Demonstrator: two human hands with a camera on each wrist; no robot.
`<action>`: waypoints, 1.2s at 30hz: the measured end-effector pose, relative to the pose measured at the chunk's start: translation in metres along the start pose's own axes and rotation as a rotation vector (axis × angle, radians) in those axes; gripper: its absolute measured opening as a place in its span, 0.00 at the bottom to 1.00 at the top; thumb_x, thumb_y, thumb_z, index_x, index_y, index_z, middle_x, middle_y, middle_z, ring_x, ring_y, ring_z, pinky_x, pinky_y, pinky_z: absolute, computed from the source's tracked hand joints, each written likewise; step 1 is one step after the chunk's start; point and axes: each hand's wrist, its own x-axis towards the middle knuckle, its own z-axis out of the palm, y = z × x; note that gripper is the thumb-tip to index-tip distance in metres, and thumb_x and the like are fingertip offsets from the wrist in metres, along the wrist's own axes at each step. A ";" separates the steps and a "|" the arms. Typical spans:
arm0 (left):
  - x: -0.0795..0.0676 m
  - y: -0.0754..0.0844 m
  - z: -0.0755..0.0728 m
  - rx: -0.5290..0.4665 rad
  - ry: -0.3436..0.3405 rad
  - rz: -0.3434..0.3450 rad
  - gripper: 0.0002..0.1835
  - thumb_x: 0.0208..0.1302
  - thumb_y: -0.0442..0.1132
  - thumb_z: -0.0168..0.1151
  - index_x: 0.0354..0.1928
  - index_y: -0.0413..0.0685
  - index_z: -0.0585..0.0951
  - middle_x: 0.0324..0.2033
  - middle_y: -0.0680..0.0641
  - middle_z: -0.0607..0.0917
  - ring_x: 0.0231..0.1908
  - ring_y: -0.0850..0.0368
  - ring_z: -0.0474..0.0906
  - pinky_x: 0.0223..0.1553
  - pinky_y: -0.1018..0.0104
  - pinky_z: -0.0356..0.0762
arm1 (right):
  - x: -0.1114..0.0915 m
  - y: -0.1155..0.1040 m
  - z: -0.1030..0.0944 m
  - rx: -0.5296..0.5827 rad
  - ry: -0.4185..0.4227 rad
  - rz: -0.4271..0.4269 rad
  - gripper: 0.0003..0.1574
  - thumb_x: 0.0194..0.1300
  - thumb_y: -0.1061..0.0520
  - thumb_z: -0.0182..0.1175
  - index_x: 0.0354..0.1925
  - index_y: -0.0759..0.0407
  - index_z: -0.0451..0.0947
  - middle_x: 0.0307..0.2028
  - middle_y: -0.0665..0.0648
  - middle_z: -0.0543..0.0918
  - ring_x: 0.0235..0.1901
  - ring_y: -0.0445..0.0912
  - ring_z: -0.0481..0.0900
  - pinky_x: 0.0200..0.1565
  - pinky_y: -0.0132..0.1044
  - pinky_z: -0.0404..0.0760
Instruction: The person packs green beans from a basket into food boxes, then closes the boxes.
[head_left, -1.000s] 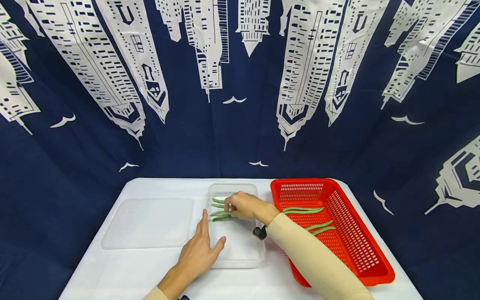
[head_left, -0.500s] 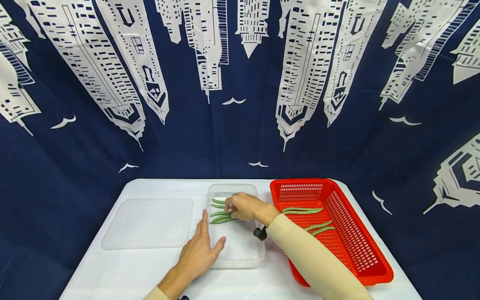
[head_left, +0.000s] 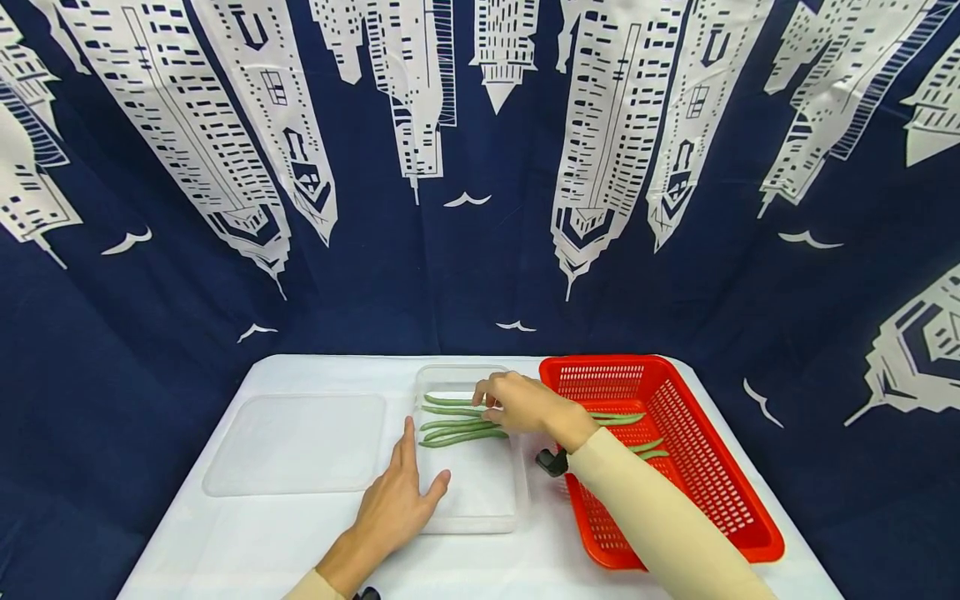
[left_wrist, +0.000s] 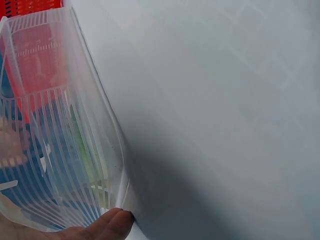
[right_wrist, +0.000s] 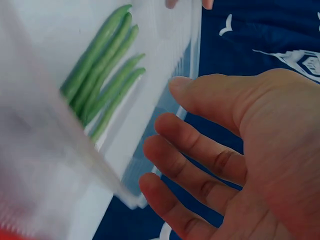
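Several green beans (head_left: 459,430) lie side by side across the far half of a clear plastic container (head_left: 472,524). Over their right ends hovers my right hand (head_left: 525,405), fingers loosely bent and holding nothing; the right wrist view shows the beans (right_wrist: 105,70) apart from its fingertips. My left hand (head_left: 397,503) rests along the container's left side with straight fingers, thumb spread toward the near part. In the left wrist view, its fingertips (left_wrist: 116,223) touch the ribbed wall of the container (left_wrist: 60,120).
To the right stands a red perforated basket (head_left: 750,500) with a few more green beans (head_left: 651,454) in it, partly hidden by my right forearm. A flat translucent lid (head_left: 296,446) lies on the white table (head_left: 247,542) at left. A dark blue patterned cloth (head_left: 450,275) hangs behind.
My right hand has let go of the green beans, lifted and moved right toward the basket, uncovering more of their length. The left hand stays at the container's side.
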 end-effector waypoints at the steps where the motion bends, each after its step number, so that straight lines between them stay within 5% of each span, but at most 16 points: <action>1: 0.000 0.000 0.000 0.000 0.002 0.001 0.60 0.84 0.59 0.70 0.96 0.39 0.44 0.87 0.29 0.69 0.50 0.34 0.95 0.35 0.49 0.91 | -0.004 0.002 -0.002 0.001 0.012 0.000 0.14 0.79 0.59 0.75 0.59 0.52 0.93 0.51 0.53 0.93 0.49 0.48 0.91 0.51 0.47 0.91; 10: 0.001 0.001 0.002 -0.007 -0.007 -0.007 0.59 0.84 0.59 0.68 0.96 0.40 0.43 0.88 0.29 0.68 0.53 0.32 0.95 0.36 0.46 0.91 | -0.040 0.029 -0.021 -0.015 0.122 -0.013 0.12 0.79 0.62 0.72 0.56 0.54 0.93 0.45 0.52 0.93 0.47 0.52 0.92 0.50 0.41 0.90; 20: -0.001 0.002 0.002 0.007 0.030 0.004 0.59 0.83 0.58 0.69 0.95 0.37 0.46 0.85 0.29 0.72 0.54 0.30 0.95 0.39 0.43 0.92 | -0.077 0.074 -0.028 -0.016 0.197 0.074 0.09 0.81 0.61 0.73 0.56 0.55 0.93 0.44 0.48 0.92 0.43 0.40 0.86 0.51 0.43 0.91; 28: -0.004 0.000 0.003 0.005 0.028 -0.005 0.59 0.83 0.59 0.70 0.95 0.37 0.47 0.85 0.30 0.73 0.56 0.30 0.94 0.41 0.42 0.92 | -0.099 0.106 -0.025 0.022 0.192 0.108 0.11 0.78 0.65 0.73 0.56 0.61 0.92 0.48 0.56 0.95 0.45 0.52 0.89 0.53 0.48 0.90; 36: -0.001 -0.001 0.001 -0.005 0.029 0.007 0.59 0.83 0.58 0.70 0.96 0.37 0.46 0.85 0.28 0.72 0.55 0.29 0.94 0.39 0.43 0.92 | -0.108 0.140 -0.017 0.040 0.107 0.159 0.13 0.73 0.65 0.79 0.54 0.62 0.92 0.48 0.57 0.95 0.48 0.52 0.90 0.59 0.57 0.90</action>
